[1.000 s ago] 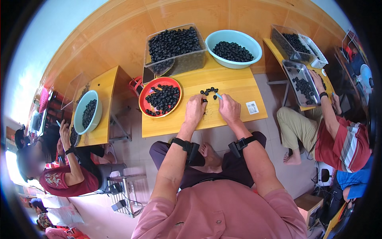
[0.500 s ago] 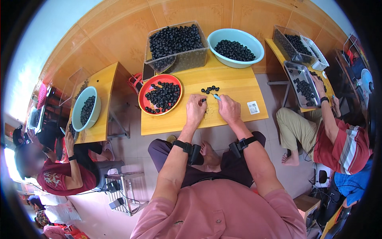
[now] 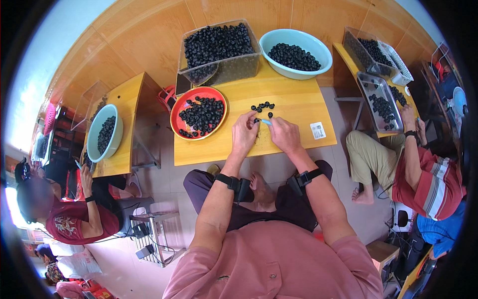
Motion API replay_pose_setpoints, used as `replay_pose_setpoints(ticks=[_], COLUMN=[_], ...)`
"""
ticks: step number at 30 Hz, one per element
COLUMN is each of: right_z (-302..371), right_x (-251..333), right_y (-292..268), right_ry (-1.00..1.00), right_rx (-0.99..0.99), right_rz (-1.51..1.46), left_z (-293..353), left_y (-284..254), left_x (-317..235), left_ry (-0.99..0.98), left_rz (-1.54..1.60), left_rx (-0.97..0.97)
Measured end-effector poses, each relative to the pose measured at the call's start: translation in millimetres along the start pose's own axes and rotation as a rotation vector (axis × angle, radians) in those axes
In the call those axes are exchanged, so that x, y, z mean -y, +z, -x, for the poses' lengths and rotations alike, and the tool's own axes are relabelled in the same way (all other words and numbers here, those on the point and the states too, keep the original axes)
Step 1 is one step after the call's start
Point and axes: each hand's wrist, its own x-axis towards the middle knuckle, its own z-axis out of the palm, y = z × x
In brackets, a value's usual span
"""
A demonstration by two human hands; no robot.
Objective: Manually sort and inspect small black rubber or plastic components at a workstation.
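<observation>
My left hand (image 3: pixel 245 133) rests over the wooden table (image 3: pixel 298 104), its fingertips pinching a small round black piece (image 3: pixel 256 120). Close on its right, my right hand (image 3: pixel 285 134) grips a slim light-blue pen-like tool (image 3: pixel 265 122), whose tip points at that piece. Several loose black ring-like pieces (image 3: pixel 262 107) lie just beyond my fingers. To the left of my hands sits a round red dish (image 3: pixel 173 117) with many more black pieces (image 3: pixel 201 117) in it. Fine dark crumbs are scattered on the tabletop between my hands.
A clear bin (image 3: pixel 234 71) heaped with black pieces and a light-blue basin (image 3: pixel 296 74) stand at the table's back. A white label (image 3: pixel 317 130) is near the right edge. Co-workers sit at side tables, with a basin (image 3: pixel 118 132) left and a metal tray (image 3: pixel 396 117) right.
My right hand has shifted slightly left, bringing the blue tool to the piece in my left hand. One loose piece now lies nearer my fingers. The right co-worker's hand has moved nearer them.
</observation>
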Motion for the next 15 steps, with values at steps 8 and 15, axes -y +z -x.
replay_pose_setpoints(ticks=[8,15], right_z=[-0.8,-1.2], right_x=[1.4,2.3], right_y=[0.1,0.6], right_ry=[-0.016,-0.024], right_rx=[0.012,0.02], right_rz=[-0.012,0.001], left_z=[0.8,1.1], left_y=[0.0,0.5], left_x=[-2.8,1.3], left_ry=[0.002,-0.039], left_rz=[0.063,0.145], left_rx=[0.011,0.019])
